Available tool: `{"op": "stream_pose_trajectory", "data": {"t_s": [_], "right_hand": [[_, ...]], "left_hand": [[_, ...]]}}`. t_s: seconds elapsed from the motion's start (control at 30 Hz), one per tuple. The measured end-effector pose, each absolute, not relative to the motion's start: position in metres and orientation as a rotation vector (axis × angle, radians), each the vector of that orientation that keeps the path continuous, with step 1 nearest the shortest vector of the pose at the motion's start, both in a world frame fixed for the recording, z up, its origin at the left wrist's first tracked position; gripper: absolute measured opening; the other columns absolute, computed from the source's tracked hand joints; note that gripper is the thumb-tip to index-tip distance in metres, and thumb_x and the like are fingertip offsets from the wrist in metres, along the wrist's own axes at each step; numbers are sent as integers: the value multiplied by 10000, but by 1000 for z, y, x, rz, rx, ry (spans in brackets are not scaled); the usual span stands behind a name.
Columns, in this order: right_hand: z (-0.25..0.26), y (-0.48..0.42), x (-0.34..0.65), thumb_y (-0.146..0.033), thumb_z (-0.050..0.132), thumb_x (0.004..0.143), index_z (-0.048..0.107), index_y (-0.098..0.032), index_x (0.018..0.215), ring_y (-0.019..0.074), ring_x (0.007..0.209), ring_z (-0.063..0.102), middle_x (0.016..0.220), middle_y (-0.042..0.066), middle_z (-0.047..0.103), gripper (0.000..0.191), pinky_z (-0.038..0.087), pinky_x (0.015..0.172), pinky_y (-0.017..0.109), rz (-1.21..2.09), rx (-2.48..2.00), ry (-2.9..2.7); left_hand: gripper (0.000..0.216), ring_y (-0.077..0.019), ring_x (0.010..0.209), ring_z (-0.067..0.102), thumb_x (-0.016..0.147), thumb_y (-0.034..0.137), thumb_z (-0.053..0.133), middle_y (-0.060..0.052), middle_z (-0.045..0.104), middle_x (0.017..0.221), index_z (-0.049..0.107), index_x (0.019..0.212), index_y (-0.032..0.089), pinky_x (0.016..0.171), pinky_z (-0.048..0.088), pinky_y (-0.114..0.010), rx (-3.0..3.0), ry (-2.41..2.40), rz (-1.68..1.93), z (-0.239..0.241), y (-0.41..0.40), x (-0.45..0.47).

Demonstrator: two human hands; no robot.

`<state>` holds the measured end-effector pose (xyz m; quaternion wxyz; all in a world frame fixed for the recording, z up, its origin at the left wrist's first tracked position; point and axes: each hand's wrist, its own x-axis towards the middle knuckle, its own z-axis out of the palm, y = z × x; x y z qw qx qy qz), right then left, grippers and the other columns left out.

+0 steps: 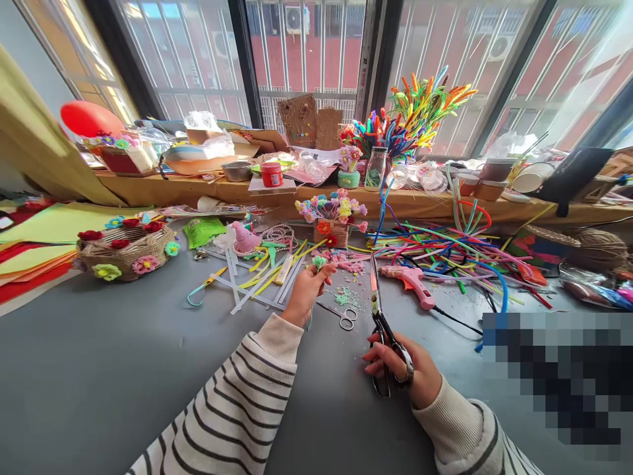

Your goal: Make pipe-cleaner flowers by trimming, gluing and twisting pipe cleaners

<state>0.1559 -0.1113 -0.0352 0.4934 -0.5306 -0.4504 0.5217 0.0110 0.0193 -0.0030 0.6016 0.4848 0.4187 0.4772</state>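
My left hand [307, 290] is closed in a pinch on a small mint-green fluffy flower [319, 262], held above the table. In my right hand [403, 366] is a large pair of scissors [376, 303] with black handles, its blades pointing up and away from me. The blades look nearly closed and stand apart from the flower. Below and between the hands lie small silver scissors [346, 318] and green fluff clippings [347, 297]. Pink clippings [351, 262] lie farther back. Beyond them stands a small woven basket [330, 234] of colourful fluffy flowers.
A pink glue gun [413, 284] with a black cord lies right of the scissors. Glue sticks [257, 280] are scattered at left, near a rope basket [126, 254] with crocheted flowers. Pipe cleaners [445, 247] pile up at right. A crowded ledge [198, 191] runs under the window.
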Motion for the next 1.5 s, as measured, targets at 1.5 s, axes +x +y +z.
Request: {"op": "stream_pose_trajectory", "data": {"t_s": [1.5], "right_hand": [[-14, -116, 159, -595, 480, 588, 489, -93, 786, 262, 812, 560, 908, 207, 555, 540, 419, 717, 406, 1515, -1138, -1298]], "left_hand": [[291, -5, 359, 205, 558, 398, 581, 29, 503, 509, 549, 637, 120, 363, 166, -176, 1299, 1103, 1115, -4, 17, 10]]}}
